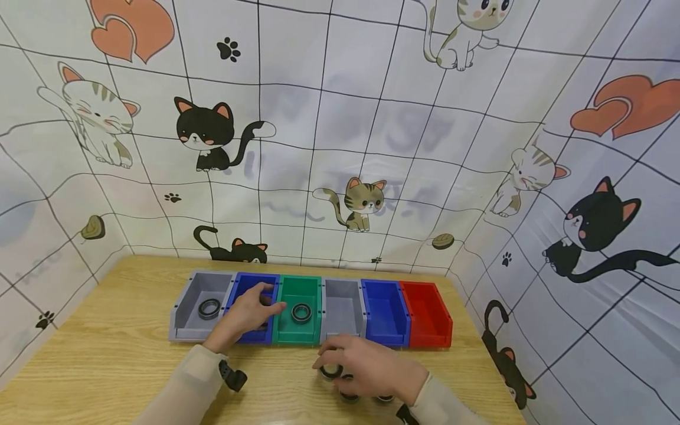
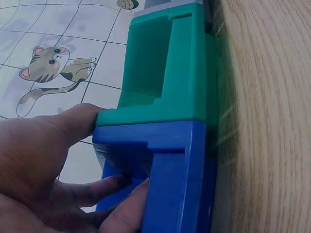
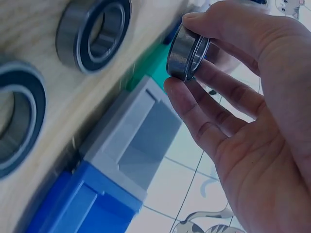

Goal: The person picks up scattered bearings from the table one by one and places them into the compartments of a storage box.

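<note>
My left hand [image 1: 246,314] reaches into the left blue bin [image 2: 177,189]. Its thumb lies spread at the wall beside the green bin [image 2: 187,73], and the fingers dip inside, their tips partly hidden. A ball bearing [image 3: 183,52] is pinched between thumb and fingertip of my right hand [image 1: 366,367], held above the table in front of the grey bin [image 1: 342,304]. Two more bearings lie on the table under that hand: one bearing [image 3: 68,41] and another bearing [image 3: 36,97]. One bearing [image 1: 301,320] sits in the green bin, one bearing [image 1: 202,309] in the left grey bin [image 1: 183,327].
The bins stand side by side in a row along the back of the wooden table [image 1: 117,354]. On the right end are a second blue bin [image 1: 386,313] and a red bin [image 1: 427,316]. A cat-print curtain [image 1: 297,118] hangs behind and at both sides.
</note>
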The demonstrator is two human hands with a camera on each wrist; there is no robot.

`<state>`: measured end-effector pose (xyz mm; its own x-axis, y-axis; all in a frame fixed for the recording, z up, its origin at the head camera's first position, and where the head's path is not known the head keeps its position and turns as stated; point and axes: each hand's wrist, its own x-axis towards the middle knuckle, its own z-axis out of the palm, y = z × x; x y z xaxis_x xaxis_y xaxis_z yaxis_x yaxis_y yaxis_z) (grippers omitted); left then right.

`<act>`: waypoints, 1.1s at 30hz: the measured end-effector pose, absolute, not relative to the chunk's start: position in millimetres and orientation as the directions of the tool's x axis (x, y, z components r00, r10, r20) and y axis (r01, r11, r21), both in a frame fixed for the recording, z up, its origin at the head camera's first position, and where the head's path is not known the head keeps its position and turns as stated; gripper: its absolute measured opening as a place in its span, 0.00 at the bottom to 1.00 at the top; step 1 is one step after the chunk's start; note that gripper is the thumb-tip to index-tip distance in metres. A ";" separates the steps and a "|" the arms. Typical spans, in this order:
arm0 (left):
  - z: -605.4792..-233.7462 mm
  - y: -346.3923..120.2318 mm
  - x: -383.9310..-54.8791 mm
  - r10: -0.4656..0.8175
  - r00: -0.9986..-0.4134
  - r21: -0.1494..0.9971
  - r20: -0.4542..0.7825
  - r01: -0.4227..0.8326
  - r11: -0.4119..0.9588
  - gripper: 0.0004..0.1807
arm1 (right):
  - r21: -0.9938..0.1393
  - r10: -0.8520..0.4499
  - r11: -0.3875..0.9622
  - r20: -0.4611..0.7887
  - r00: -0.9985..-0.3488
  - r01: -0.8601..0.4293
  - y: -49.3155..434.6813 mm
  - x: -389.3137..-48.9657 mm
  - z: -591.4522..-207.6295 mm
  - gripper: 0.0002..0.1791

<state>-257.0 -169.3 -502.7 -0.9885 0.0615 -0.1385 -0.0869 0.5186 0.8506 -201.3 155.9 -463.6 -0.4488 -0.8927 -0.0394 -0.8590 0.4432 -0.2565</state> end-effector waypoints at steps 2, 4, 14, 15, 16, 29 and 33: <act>-502.2 -169.2 -256.8 0.062 -0.988 0.853 -0.139 -0.087 0.515 0.45 | -0.259 -0.884 0.459 -0.038 -0.466 -0.850 157.8 -204.1 -461.3 0.23; -502.0 -168.9 -256.8 0.062 -0.988 0.854 -0.140 -0.089 0.513 0.44 | -0.263 -0.875 0.475 -0.041 -0.482 -0.840 159.6 -207.3 -459.6 0.23; -501.2 -169.0 -257.5 0.061 -0.988 0.850 -0.144 -0.092 0.519 0.45 | -0.266 -0.848 0.517 -0.035 -0.528 -0.813 167.8 -224.4 -458.6 0.22; -501.5 -169.0 -257.8 0.062 -0.987 0.850 -0.146 -0.093 0.518 0.44 | -0.264 -0.849 0.516 -0.028 -0.528 -0.815 168.5 -225.8 -458.6 0.22; -501.7 -169.0 -258.0 0.062 -0.987 0.851 -0.148 -0.095 0.517 0.44 | -0.263 -0.848 0.516 -0.023 -0.530 -0.815 169.0 -227.2 -458.5 0.22; -503.6 -169.9 -260.4 0.059 -0.984 0.849 -0.165 -0.112 0.517 0.44 | -0.215 -0.829 0.547 -0.004 -0.559 -0.809 174.4 -251.9 -454.9 0.20; -503.8 -170.2 -260.6 0.060 -0.985 0.845 -0.164 -0.109 0.523 0.44 | -0.206 -0.816 0.567 -0.010 -0.578 -0.798 173.9 -259.8 -454.5 0.19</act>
<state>-260.6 -170.2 -503.8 -0.9846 0.0603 -0.1638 -0.1086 0.5233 0.8452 -259.8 173.9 -454.5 -0.5776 -0.8162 -0.0098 -0.7976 0.5669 -0.2061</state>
